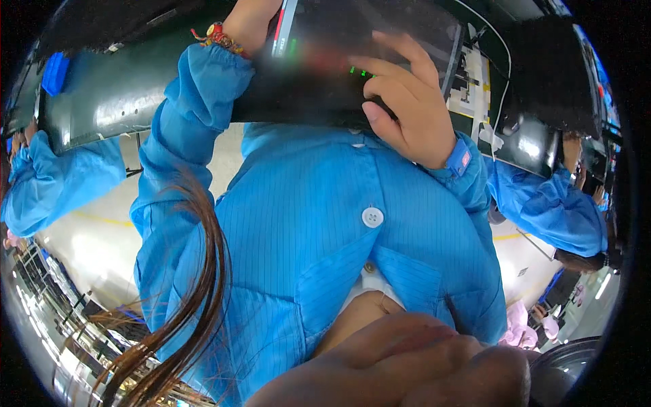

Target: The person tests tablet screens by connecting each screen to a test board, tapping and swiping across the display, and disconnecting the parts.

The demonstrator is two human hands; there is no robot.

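A dark, glossy flat panel (pixel 305 88), which looks like a screen, lies in front of my body. It shows small green marks, a blurred red patch and a red-and-white strip along its left part. My right hand (pixel 417 105) is over the panel's right half, with fingers apart and nothing held; whether the fingertips touch the surface is unclear. On that wrist sits a blue strap (pixel 459 158). My left hand (pixel 254 20) reaches to the panel's upper left, and its fingers are cut off by the top edge. A red and yellow beaded bracelet (pixel 220 39) circles that wrist.
A dark green work surface (pixel 102 102) stretches left, with a blue block-like object (pixel 54 73) on it. Right of the panel are a light board with yellow edging (pixel 475 88) and a white cable (pixel 508 61). Blue-sleeved people sit on both sides, a left sleeve (pixel 68 180) and a right sleeve (pixel 553 210).
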